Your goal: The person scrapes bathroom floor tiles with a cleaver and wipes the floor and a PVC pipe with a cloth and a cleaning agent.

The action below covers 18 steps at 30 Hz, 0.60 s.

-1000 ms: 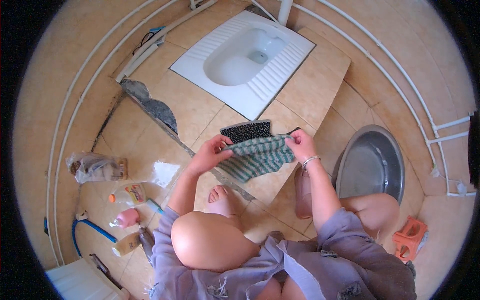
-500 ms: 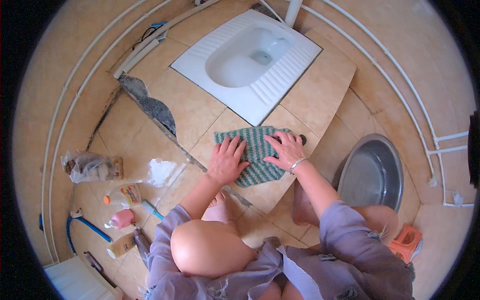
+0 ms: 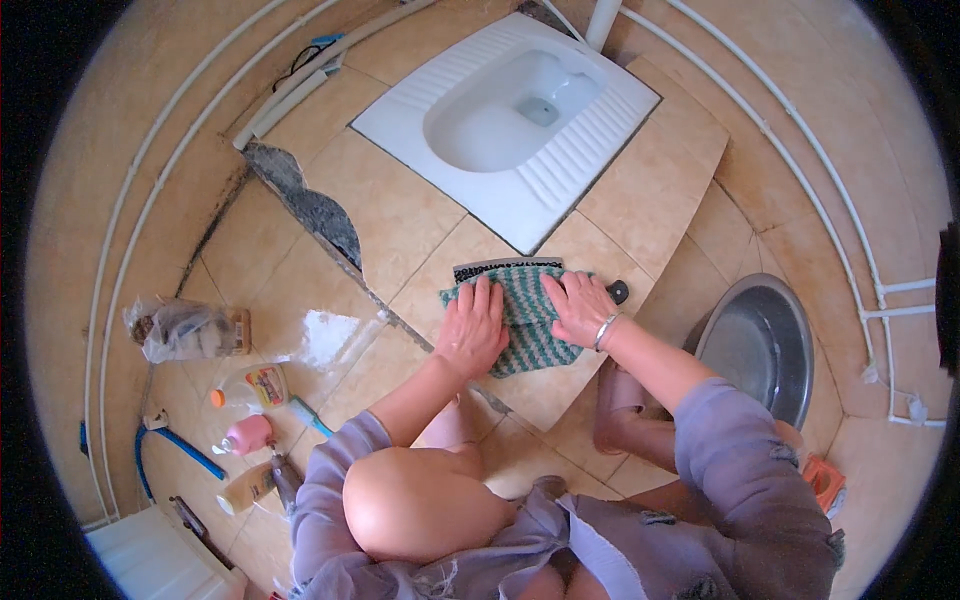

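Observation:
A folded green-and-grey striped cloth (image 3: 540, 345) lies on the raised tile step in front of the squat toilet (image 3: 470, 180). From under its far edge shows the dark, patterned blade of what looks like a knife (image 3: 508, 263); a black handle end with a hole (image 3: 619, 292) sticks out at the right. My left hand (image 3: 470, 328) is closed on the cloth's left part, fingers together over the far edge. On the right part, my right hand (image 3: 580, 308), with a bracelet at the wrist, grips the cloth beside the handle. Most of the knife is hidden.
A grey metal basin (image 3: 760, 345) stands right of the step. On the left floor are white powder (image 3: 325, 338), a bagged jar (image 3: 190, 330), several bottles (image 3: 250, 388) and a brush (image 3: 310, 415). An orange plastic item (image 3: 822, 484) sits far right. Pipes run along the walls.
The cloth's far edge has come back, and the blade now shows beyond it. My left hand's fingers have drawn closer together. The whole view has shifted slightly.

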Motion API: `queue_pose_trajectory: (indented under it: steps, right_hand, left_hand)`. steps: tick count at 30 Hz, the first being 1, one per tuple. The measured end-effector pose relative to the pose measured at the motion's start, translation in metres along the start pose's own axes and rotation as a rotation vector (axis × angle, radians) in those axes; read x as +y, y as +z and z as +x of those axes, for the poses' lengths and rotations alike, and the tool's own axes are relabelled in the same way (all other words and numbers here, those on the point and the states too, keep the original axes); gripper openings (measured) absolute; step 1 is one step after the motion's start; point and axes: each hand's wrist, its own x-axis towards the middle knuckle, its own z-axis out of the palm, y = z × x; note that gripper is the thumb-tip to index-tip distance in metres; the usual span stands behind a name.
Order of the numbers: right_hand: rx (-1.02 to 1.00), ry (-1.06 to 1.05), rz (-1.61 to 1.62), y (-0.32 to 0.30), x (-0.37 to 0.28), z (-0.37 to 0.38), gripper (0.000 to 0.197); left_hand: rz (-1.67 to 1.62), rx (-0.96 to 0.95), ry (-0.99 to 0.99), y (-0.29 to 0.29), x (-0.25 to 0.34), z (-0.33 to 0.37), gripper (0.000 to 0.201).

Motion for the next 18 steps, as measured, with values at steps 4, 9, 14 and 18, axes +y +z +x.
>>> queue_pose_trajectory:
  steps: [4, 9, 14, 18]
  right_hand:
    - [0.117, 0.048, 0.069, -0.009, -0.004, 0.005, 0.061]
    - [0.233, 0.380, 0.142, -0.001, -0.041, 0.013, 0.057]
    - [0.292, 0.455, 0.191, -0.012, -0.042, 0.025, 0.055]
    - [0.248, 0.497, 0.207, -0.010, -0.044, 0.036, 0.046]
  left_hand:
    - [0.041, -0.002, 0.011, 0.003, -0.006, 0.014, 0.052]
    - [0.047, -0.056, 0.046, 0.011, -0.038, 0.029, 0.055]
    - [0.206, -0.137, 0.054, 0.012, -0.051, 0.063, 0.053]
    - [0.138, -0.136, -0.040, 0.013, -0.052, 0.078, 0.047]
